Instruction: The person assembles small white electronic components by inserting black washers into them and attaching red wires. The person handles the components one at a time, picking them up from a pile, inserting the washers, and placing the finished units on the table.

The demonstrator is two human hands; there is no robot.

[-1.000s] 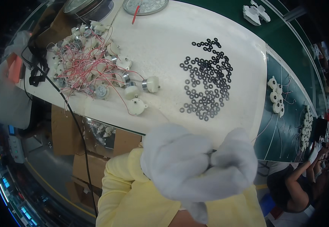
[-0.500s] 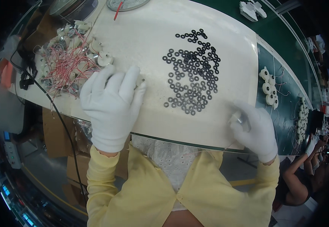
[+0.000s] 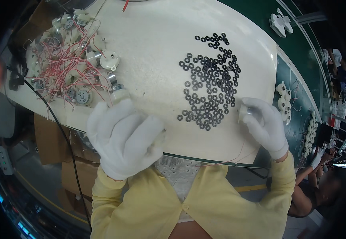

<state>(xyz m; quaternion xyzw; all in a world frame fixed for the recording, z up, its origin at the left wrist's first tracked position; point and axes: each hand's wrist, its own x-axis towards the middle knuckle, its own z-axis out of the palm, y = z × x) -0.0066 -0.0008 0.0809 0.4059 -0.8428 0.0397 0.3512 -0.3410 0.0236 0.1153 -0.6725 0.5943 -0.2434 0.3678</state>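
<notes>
My left hand [image 3: 121,139], in a white glove, is above the table's near edge. Its thumb and forefinger are closed around a small pale piece with a dark tip, mostly hidden by the glove. Just beyond its fingers lies a small motor [image 3: 119,92] with a cream cap, at the edge of a heap of motors [image 3: 83,96] tangled in red and white wires. At the right of the table my right hand [image 3: 266,125], also gloved, grips a small motor [image 3: 243,113] between thumb and fingers. Thin wires trail from it toward the near edge.
Many small black rings [image 3: 208,89] lie spread over the middle of the white table [image 3: 149,71]. On the green surface at the right stand several cream motors [image 3: 283,104] with dark centres. A black cable [image 3: 67,145] hangs at the left. Another person's arm [image 3: 305,179] shows at far right.
My left hand has moved nearer to me and slightly right, away from the motor heap. My right hand has shifted slightly up, still with the motor. The view has shifted a little.
</notes>
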